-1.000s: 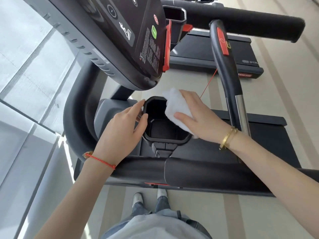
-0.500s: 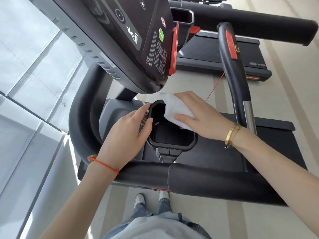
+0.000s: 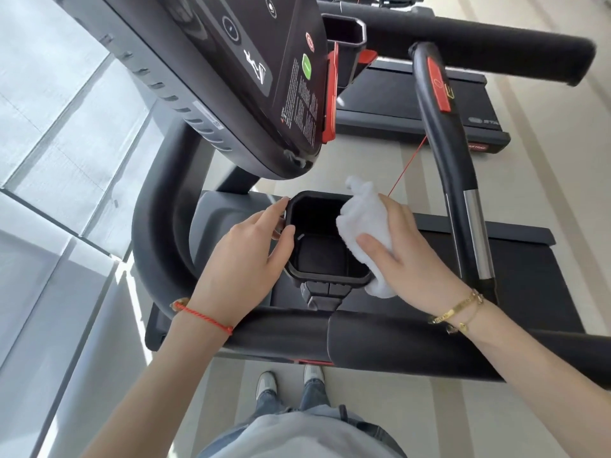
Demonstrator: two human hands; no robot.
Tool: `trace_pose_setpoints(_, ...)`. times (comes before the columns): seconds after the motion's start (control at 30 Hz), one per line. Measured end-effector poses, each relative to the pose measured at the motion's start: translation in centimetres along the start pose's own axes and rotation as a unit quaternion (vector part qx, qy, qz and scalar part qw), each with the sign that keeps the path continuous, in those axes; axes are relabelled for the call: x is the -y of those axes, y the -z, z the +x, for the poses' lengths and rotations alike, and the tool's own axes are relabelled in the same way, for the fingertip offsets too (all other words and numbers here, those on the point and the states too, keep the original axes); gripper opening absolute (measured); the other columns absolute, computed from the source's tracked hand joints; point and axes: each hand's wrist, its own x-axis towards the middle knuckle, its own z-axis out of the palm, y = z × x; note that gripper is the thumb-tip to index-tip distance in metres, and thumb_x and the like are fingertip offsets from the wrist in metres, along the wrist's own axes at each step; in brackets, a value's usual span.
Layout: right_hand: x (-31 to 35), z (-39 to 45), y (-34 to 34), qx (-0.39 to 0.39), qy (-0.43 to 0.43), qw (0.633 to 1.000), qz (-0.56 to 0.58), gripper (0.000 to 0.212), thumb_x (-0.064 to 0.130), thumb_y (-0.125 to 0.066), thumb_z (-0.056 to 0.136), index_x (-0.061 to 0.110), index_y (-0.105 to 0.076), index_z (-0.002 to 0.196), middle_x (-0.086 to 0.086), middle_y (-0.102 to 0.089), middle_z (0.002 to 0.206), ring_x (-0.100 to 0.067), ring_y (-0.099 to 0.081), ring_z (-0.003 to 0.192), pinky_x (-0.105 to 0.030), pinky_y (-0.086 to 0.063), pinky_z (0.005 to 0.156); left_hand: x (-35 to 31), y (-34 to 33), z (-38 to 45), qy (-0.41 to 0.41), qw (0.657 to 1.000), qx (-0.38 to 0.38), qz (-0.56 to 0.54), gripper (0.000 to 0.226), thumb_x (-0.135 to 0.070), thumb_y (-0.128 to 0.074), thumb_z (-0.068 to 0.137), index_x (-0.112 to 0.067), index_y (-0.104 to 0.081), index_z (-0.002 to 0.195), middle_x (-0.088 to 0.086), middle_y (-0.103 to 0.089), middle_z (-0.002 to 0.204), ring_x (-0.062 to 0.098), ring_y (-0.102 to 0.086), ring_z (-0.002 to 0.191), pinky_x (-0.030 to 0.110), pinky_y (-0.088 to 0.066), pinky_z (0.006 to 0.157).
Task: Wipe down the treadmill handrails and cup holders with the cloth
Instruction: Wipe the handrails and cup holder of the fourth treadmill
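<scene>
Judging from the treadmill (image 3: 515, 259) as a whole, the job looks to be midway at most: the wiping is at 1 cup holder, and nothing visible says whether the padded front handrail (image 3: 380, 338), the curved left rail (image 3: 158, 233) or the inner grip bar (image 3: 446, 153) have been cleaned. A 2nd cup holder (image 3: 344, 31) sits beyond the console (image 3: 238, 77), with no cloth near it, so I take it as still to do.

The near cup holder (image 3: 325, 241) sits just below the console's lower edge, between both hands. The white cloth (image 3: 367, 223) is draped over its right rim and hangs down the outer right side.

The right hand (image 3: 406, 256) lies on top of the cloth, wrist bent over the front handrail, fingers fairly straight and pressing the cloth onto the rim, thumb across its inner face. The left hand (image 3: 244, 259) reaches over the same handrail and steadies the holder's left rim, thumb on the edge, fingers lightly curved against the outer wall.
</scene>
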Motion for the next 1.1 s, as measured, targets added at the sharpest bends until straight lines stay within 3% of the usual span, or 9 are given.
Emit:
trace_pose_setpoints(0.13,1.0,2.8,0.5,0.003,-0.005,1.0,-0.031,0.052,0.034,-0.046,0.101,0.014,-0.029,0.146,0.0,-0.039,0.137,-0.013,-0.044,0.118,-0.02,-0.033,0.091,0.0,0.2,0.0,-0.001,1.0,0.005,-0.002,0.047,-0.031,-0.046,0.1,-0.018,-0.045,0.144,-0.004,-0.067,0.103,0.011,-0.062,0.093,0.029,-0.051,0.081)
trace_pose_setpoints(0.27,1.5,1.1,0.8,-0.008,0.005,0.999,-0.035,0.049,0.03,-0.045,0.101,0.014,-0.032,0.146,0.0,-0.039,0.141,-0.009,-0.043,0.119,-0.016,-0.032,0.097,0.1,0.5,-0.4,-0.008,1.0,0.025,-0.002,0.049,-0.033,-0.044,0.101,-0.019,-0.04,0.148,-0.002,-0.067,0.105,0.016,-0.063,0.096,0.037,-0.051,0.085)
trace_pose_setpoints(0.33,2.0,-1.5,0.4,-0.017,0.029,0.998,-0.047,0.051,0.03,-0.044,0.101,0.015,-0.031,0.148,0.004,-0.034,0.148,-0.007,-0.032,0.135,-0.005,-0.021,0.106,0.2,0.8,-0.7,-0.017,0.999,0.037,-0.003,0.05,-0.033,-0.042,0.101,-0.02,-0.037,0.149,-0.001,-0.067,0.107,0.019,-0.063,0.096,0.039,-0.051,0.084)
trace_pose_setpoints(0.43,3.6,-4.6,-0.8,0.009,0.079,0.993,-0.092,0.05,0.039,-0.037,0.099,0.014,-0.04,0.143,0.012,-0.034,0.141,0.0,-0.016,0.143,-0.004,-0.004,0.113,0.6,1.5,-1.3,-0.029,0.998,0.054,-0.013,0.048,-0.028,-0.038,0.102,-0.02,-0.038,0.149,0.001,-0.064,0.101,0.022,-0.061,0.091,0.044,-0.05,0.08)
trace_pose_setpoints(0.53,5.3,-5.7,-1.8,0.025,0.106,0.977,-0.181,0.048,0.043,-0.035,0.101,0.011,-0.05,0.133,0.0,-0.053,0.132,-0.014,-0.037,0.134,-0.016,-0.014,0.116,1.2,2.6,-2.1,-0.044,0.997,0.055,-0.01,0.043,-0.025,-0.037,0.102,-0.021,-0.046,0.144,-0.002,-0.065,0.111,0.015,-0.059,0.085,0.035,-0.05,0.079)
trace_pose_setpoints(0.6,6.5,-5.5,-2.8,0.021,0.098,0.968,-0.228,0.044,0.041,-0.035,0.102,0.012,-0.051,0.131,-0.004,-0.058,0.123,-0.023,-0.05,0.118,-0.028,-0.029,0.109,1.5,3.2,-2.7,-0.054,0.997,0.048,-0.002,0.041,-0.022,-0.04,0.101,-0.02,-0.049,0.141,-0.004,-0.065,0.119,0.009,-0.056,0.078,0.028,-0.047,0.076)
trace_pose_setpoints(0.7,8.1,-3.8,-5.0,0.019,0.054,0.949,-0.311,0.045,0.046,-0.027,0.102,0.016,-0.045,0.13,-0.001,-0.055,0.114,-0.021,-0.052,0.101,-0.033,-0.037,0.093,1.8,3.5,-3.4,-0.063,0.998,0.03,-0.007,0.038,-0.017,-0.044,0.101,-0.017,-0.053,0.138,-0.003,-0.066,0.118,0.001,-0.055,0.068,0.024,-0.045,0.073)
trace_pose_setpoints(0.87,9.8,-0.6,-7.0,-0.023,-0.021,0.956,-0.293,0.035,0.047,-0.031,0.102,0.013,-0.04,0.096,0.0,-0.046,0.089,-0.019,-0.046,0.077,-0.031,-0.034,0.069,2.4,4.1,-4.3,-0.047,0.998,-0.02,-0.024,0.034,-0.012,-0.045,0.1,-0.012,-0.058,0.132,0.001,-0.068,0.114,0.019,-0.066,0.098,0.036,-0.054,0.085)
trace_pose_setpoints(1.1,10.2,3.5,-7.2,-0.076,-0.104,0.975,-0.179,0.033,0.039,-0.033,0.104,0.008,-0.045,0.101,-0.011,-0.055,0.099,-0.032,-0.054,0.094,-0.033,-0.024,0.07,1.9,4.3,-4.6,-0.057,0.998,-0.013,-0.005,0.033,-0.011,-0.046,0.099,-0.011,-0.06,0.13,0.001,-0.069,0.112,0.021,-0.066,0.098,0.041,-0.054,0.085)
